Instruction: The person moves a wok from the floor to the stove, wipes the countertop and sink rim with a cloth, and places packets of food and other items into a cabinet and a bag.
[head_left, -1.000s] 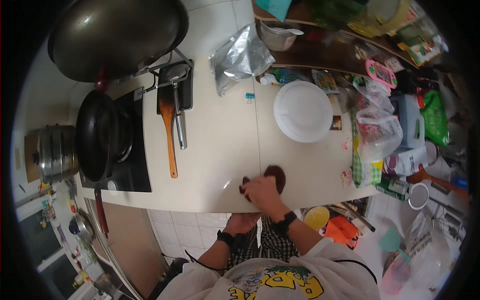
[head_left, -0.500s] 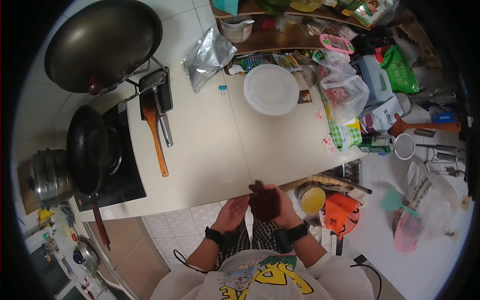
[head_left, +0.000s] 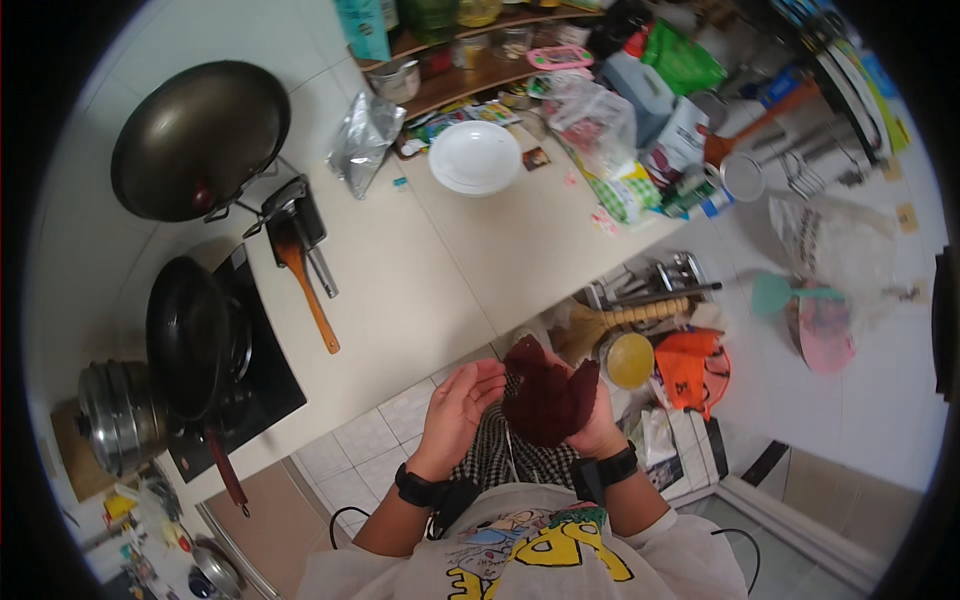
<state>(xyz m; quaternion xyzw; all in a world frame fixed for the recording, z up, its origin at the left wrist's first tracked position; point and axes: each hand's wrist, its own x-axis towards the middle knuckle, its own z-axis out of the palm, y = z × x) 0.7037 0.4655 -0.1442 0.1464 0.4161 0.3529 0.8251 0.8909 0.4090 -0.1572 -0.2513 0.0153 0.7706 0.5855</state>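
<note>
A dark red cloth [head_left: 548,395], bunched with a few loose corners, is in my right hand [head_left: 600,425], in front of my body at the counter's near edge. The cloth covers most of that hand's fingers. Just left of the cloth is my left hand [head_left: 462,405], palm turned inward, fingers stretched out and holding nothing. Both wrists wear black bands.
On the pale counter [head_left: 400,270] lie a wooden spatula [head_left: 308,290], a white plate [head_left: 475,158] and a silver foil bag [head_left: 365,145]. A black pan [head_left: 188,340] stands on the cooktop at left. Plastic bags and bottles crowd the right. A yellow-lidded container [head_left: 630,361] is beside the right forearm.
The whole view has turned and shifted. In my right hand the cloth has opened out wider, with more of its corners showing. My left hand stays empty beside it.
</note>
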